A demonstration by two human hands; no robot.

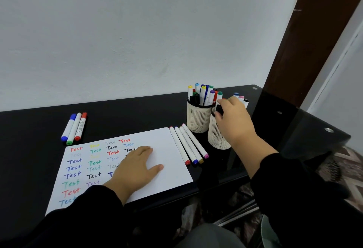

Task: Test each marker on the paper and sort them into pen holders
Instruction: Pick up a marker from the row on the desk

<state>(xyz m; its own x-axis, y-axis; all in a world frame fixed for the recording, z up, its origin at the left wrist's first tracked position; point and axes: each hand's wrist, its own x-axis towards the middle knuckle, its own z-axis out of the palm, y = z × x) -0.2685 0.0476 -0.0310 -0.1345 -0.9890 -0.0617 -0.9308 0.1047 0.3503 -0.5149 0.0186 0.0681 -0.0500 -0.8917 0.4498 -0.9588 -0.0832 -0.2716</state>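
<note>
A white paper point(172, 167) covered with coloured "Test" words lies on the black table. My left hand point(135, 169) rests flat on it, fingers apart. My right hand point(233, 120) is over the nearer cream pen holder point(216, 139), shut on a black marker point(219, 109) held at its mouth. The farther cream pen holder point(197, 120) is full of several markers. Several white markers point(188, 143) lie in a row right of the paper. Three markers point(74, 127) lie at the paper's upper left.
The glossy black table point(29, 149) ends at a white wall behind. Its right edge has metal studs point(329, 129). A dark brown door frame point(306, 41) rises at the right. A few more marker caps point(241, 97) show behind my right hand.
</note>
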